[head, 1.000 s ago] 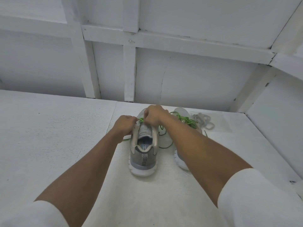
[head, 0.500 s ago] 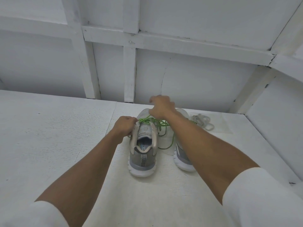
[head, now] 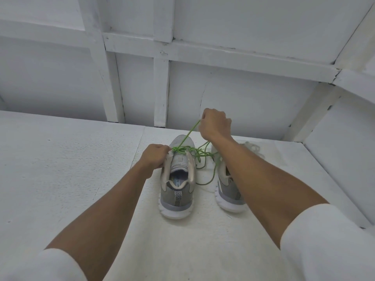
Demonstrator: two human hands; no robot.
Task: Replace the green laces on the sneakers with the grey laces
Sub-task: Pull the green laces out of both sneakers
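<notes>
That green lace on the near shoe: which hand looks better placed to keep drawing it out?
The right hand. It already pinches the green lace, stretched taut above the shoe. The left hand grips the shoe's collar, steadying it.

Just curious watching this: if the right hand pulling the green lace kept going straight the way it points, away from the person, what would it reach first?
Probably the white panelled wall. The right hand is raised above the table, and nothing shows between it and the wall, though depth is hard to judge.

Right hand (head: 215, 124) raised, fisted; left hand (head: 154, 157) pinching.
</notes>
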